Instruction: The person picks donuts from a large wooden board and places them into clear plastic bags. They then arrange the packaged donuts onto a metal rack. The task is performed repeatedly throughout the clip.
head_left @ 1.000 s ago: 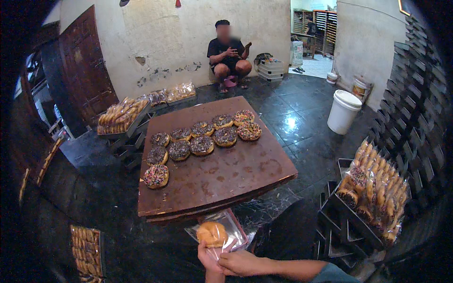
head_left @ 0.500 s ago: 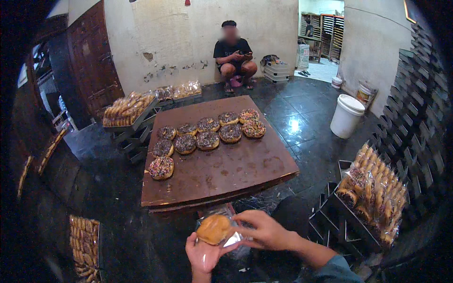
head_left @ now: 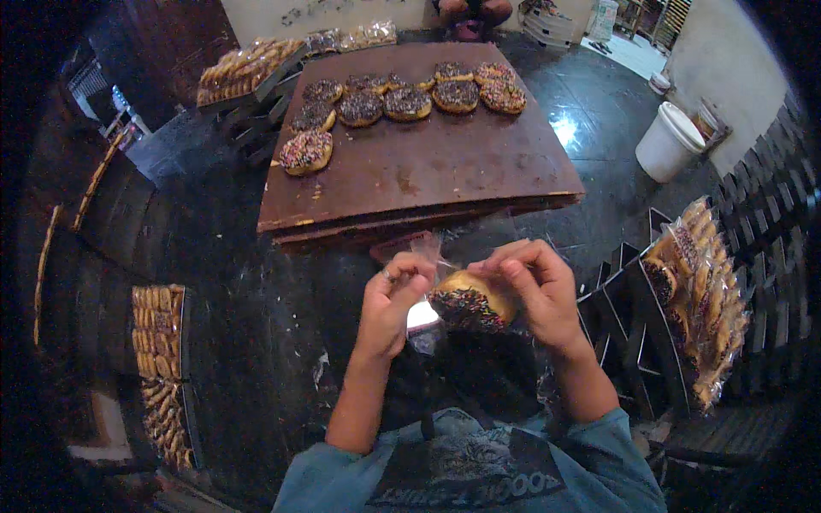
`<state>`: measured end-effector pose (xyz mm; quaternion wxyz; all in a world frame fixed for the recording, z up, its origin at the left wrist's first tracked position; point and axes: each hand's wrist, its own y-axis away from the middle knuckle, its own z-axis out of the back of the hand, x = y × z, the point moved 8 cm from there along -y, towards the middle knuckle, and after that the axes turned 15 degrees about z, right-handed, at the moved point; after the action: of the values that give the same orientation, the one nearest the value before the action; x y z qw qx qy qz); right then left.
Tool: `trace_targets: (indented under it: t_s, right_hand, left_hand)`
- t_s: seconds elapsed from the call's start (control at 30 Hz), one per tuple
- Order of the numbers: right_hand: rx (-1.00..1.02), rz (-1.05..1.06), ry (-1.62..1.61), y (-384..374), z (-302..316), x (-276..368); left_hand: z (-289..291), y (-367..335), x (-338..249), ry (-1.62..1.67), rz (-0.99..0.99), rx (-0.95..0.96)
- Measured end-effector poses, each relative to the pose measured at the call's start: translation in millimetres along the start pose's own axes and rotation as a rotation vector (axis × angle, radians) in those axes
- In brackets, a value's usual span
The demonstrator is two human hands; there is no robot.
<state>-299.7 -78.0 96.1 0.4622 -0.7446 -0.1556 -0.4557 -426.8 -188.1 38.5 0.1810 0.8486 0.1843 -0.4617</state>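
Between my hands hangs a donut (head_left: 470,306), tilted, its dark glazed side with coloured sprinkles facing down and toward me. Clear plastic film, seemingly a bag (head_left: 443,267), shows around its upper left edge; how far it wraps the donut is hard to see. My left hand (head_left: 395,299), a ring on one finger, pinches that film beside the donut. At the donut's upper right my right hand (head_left: 543,291) is closed, thumb against fingers, apparently on the same bag. Ahead, on a brown board table (head_left: 445,175), lie several topped donuts (head_left: 407,103), dark or with coloured sprinkles.
Trays of bagged pastries stand at right (head_left: 697,299), on the floor at lower left (head_left: 158,329) and at the far left (head_left: 244,73). A white bucket (head_left: 670,144) is at the far right. Dark stacked racks (head_left: 774,197) line the right side. A person's legs (head_left: 470,13) show at the back.
The view has tipped downward. The donut has left my left palm and turned its sprinkled side into view. My left hand now pinches the film; both hands hold at either side.
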Motion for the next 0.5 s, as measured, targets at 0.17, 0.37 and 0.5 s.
trace_targets:
  t_s: [0.17,0.37,0.5]
  right_hand:
    - [-0.046,0.076,-0.083,1,2,24]
    - [-0.012,0.575,0.401,14,8,84]
    - [-0.145,0.36,0.127,40,29,38]
  left_hand:
    - [-17,4,-13,-0.104,0.054,0.04]
    - [-40,52,-57,-0.583,-0.652,-0.109]
    - [-28,21,-10,-0.373,-0.285,-0.004]
